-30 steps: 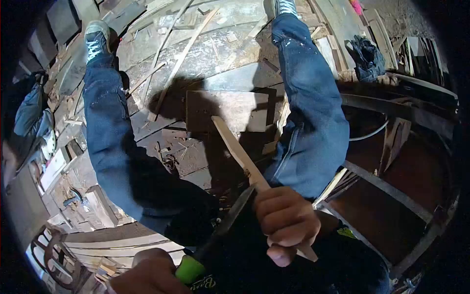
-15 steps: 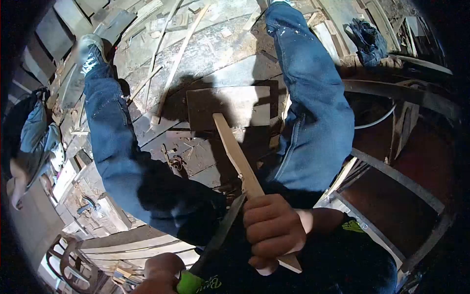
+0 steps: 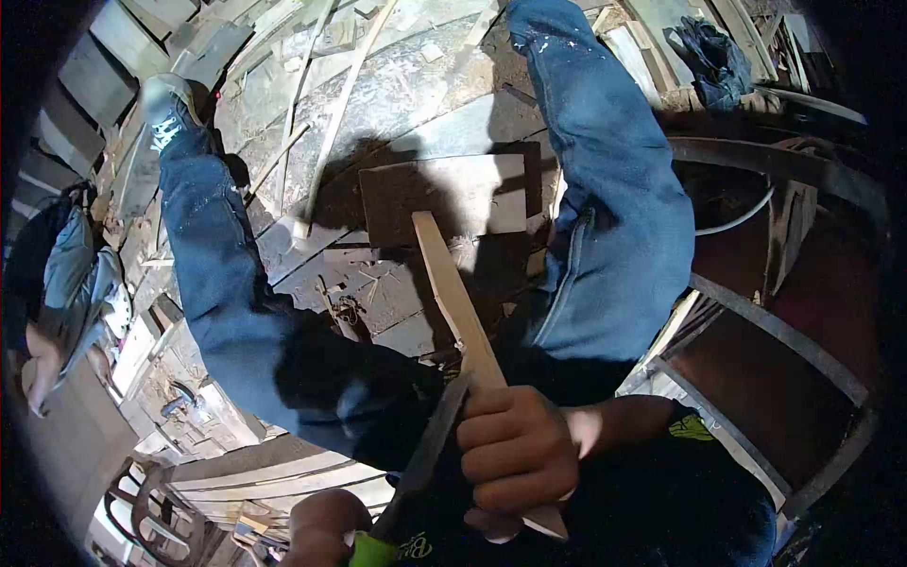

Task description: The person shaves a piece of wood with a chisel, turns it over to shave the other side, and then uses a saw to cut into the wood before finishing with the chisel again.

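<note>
My right hand (image 3: 520,454) is closed around the lower part of a pale wooden stick (image 3: 453,302). The stick slants up and away, its far end over a flat board (image 3: 453,198) on the floor between my legs. A small notch with a raised sliver shows on its left edge, just above my fist. Against that edge rests the tip of a long dark knife blade (image 3: 425,454). My left hand (image 3: 329,524) is closed at the blade's lower end; the fingers and handle are mostly hidden at the bottom edge.
My legs in blue jeans (image 3: 614,208) are spread either side of the board. Thin wooden strips (image 3: 345,123) and shavings lie on the floor. A metal frame (image 3: 784,331) stands at the right, a black plastic bag (image 3: 709,61) beyond it. Another person's arm (image 3: 42,364) shows at the left.
My right hand and the stick have shifted slightly left in view. The left hand has moved a little up and right, the blade still against the stick. The whole view has shifted slightly.
</note>
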The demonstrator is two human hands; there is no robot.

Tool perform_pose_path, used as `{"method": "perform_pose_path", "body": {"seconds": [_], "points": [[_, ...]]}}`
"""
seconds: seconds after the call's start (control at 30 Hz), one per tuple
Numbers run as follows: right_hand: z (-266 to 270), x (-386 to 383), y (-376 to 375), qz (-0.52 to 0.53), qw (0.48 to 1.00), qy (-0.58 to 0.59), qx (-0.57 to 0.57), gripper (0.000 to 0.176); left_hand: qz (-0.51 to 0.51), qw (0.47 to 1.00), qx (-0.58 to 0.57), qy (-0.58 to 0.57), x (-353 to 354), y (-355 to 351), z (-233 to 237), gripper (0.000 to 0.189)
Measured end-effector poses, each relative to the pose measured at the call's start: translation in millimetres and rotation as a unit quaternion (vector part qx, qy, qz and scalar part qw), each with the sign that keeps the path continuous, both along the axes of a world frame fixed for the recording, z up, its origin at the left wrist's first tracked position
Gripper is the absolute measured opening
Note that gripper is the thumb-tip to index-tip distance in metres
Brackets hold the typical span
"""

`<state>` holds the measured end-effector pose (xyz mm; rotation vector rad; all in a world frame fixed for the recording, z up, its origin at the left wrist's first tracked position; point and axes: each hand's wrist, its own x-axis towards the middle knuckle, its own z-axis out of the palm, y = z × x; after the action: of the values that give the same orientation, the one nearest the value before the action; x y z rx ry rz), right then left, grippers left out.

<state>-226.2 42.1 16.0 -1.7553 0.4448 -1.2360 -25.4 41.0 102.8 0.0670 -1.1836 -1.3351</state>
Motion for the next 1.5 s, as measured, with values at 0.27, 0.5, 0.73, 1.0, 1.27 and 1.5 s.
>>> {"method": "perform_pose_path", "body": {"seconds": [0.27,0.5,0.73,1.0,1.27,1.5], "points": [[0.5,1.9,1.0,-0.030,1.000,-0.006,0.007,0.039,-0.032,0.999,-0.021,0.010,2.0,4.5,-1.6,0.029],[-0.7,6.9,4.6,-0.038,0.999,-0.009,0.005,0.039,-0.032,0.999,-0.034,0.002,13.5,1.1,2.2,0.029],[4.4,6.5,2.5,-0.038,0.999,-0.004,0.022,0.037,-0.024,0.998,-0.054,0.008,22.7,-2.5,6.4,0.029],[1.7,6.9,5.7,-0.030,0.999,-0.001,0.019,0.035,-0.017,0.999,-0.027,-0.037,1.2,1.7,-0.3,0.031],[0.5,8.8,4.3,-0.066,0.998,-0.012,0.016,0.037,-0.061,0.997,-0.022,-0.039,10.1,-3.1,-0.4,0.032],[0.9,10.0,4.5,-0.030,0.999,-0.004,0.010,0.037,-0.052,0.996,-0.076,0.012,21.0,-10.6,-3.4,0.035]]}}
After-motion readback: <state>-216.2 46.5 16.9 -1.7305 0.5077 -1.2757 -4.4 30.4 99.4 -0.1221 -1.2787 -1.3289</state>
